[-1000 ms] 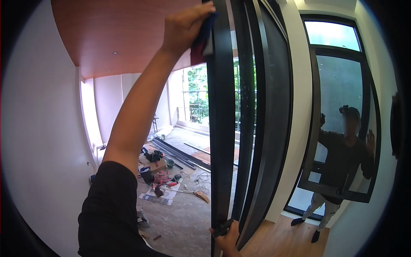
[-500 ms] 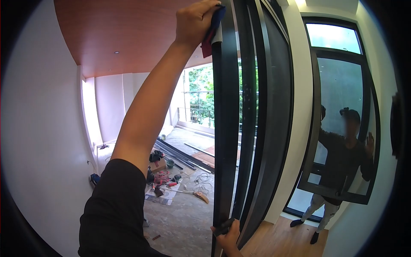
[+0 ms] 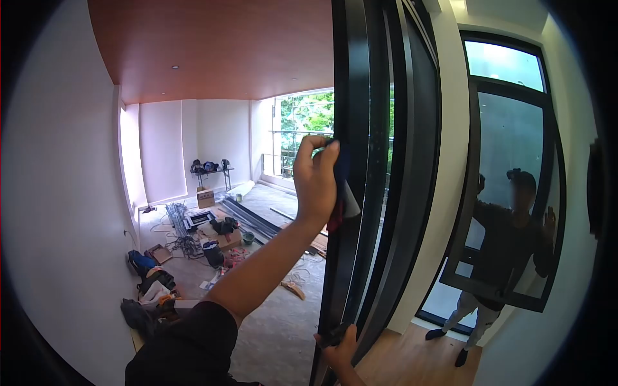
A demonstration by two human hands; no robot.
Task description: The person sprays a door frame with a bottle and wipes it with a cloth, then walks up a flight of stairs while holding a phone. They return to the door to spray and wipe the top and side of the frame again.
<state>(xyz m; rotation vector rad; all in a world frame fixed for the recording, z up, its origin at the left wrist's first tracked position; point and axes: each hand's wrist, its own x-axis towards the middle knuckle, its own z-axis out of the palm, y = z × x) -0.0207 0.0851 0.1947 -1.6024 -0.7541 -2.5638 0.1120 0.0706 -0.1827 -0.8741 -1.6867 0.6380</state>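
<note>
Cloth (image 3: 340,193), bunched in left hand (image 3: 315,180), presses glossy black frame (image 3: 351,83).

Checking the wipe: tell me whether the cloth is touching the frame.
Touching. The head view shows the left hand pressing the cloth against the frame edge, no gap.

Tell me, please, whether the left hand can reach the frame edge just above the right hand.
Probably yes: the left hand holds the cloth against the black frame, and the edge down to the right hand looks bare.
</note>
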